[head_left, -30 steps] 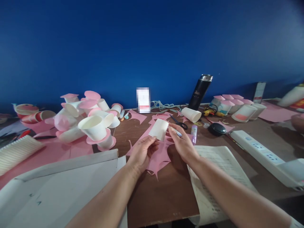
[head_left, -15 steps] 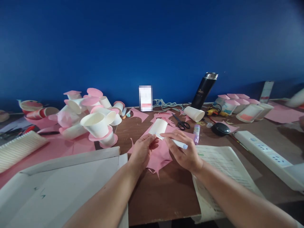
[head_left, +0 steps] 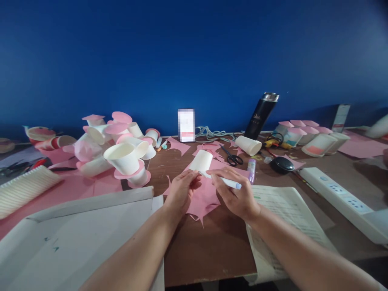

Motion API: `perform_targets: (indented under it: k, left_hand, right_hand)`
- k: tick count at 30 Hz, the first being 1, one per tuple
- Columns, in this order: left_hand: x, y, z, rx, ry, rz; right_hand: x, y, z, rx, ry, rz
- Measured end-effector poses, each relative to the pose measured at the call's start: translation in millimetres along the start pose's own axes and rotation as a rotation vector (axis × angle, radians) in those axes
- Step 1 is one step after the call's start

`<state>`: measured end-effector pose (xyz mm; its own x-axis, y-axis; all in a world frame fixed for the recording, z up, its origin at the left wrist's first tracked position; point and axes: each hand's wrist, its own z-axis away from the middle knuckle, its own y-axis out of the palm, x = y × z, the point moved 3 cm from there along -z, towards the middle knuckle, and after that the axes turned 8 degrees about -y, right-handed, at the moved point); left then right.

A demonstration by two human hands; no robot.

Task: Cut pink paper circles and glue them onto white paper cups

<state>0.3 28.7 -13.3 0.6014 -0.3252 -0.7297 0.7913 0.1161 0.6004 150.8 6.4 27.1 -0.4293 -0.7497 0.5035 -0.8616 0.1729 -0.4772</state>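
Note:
Between my hands is a white paper cup (head_left: 202,160), lying tilted over pink paper scraps (head_left: 203,199). The fingers of my left hand (head_left: 182,189) are closed on its near end. My right hand (head_left: 235,193) grips a white marker (head_left: 229,183) with a pale blue end, its other end pointing at the cup close to my left fingertips. Whether the tip touches the cup I cannot tell. Just past my right hand lie a purple glue stick (head_left: 251,170) and black-handled scissors (head_left: 233,158).
To the left are piled white cups with pink paper discs (head_left: 123,158) and a white box lid (head_left: 81,238). A phone (head_left: 186,124) leans on the blue wall. On the right are a black bottle (head_left: 261,115), a black round object (head_left: 281,165), a power strip (head_left: 339,196) and printed sheets (head_left: 285,226).
The marker and my right hand have shifted very slightly to the right. My left hand stays on the cup, almost unmoved. The whole view has moved a little.

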Motion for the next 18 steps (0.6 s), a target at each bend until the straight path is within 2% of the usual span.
perform_targets:
  k: [3,7,11,15,18]
  left_hand:
    - [0.6,-0.7,-0.3,-0.009,0.002,0.000]
    - [0.5,-1.0,-0.4,-0.012,-0.002,0.002]
    - [0.0,-1.5,-0.4,-0.020,0.000,0.004]
    - [0.6,-1.9,-1.0,-0.027,-0.009,0.012]
    - [0.4,-2.2,-1.3,-0.049,-0.033,0.045]
  right_hand:
    - [0.4,-1.7,0.0,-0.034,0.006,0.019]
    - [1.1,-0.9,-0.3,0.004,-0.006,0.016]
    - [1.0,-0.9,-0.3,-0.030,0.006,0.046]
    - [0.7,0.8,-0.4,0.009,0.003,0.041]
    - [-0.6,-2.0,-0.9,-0.063,0.001,0.047]
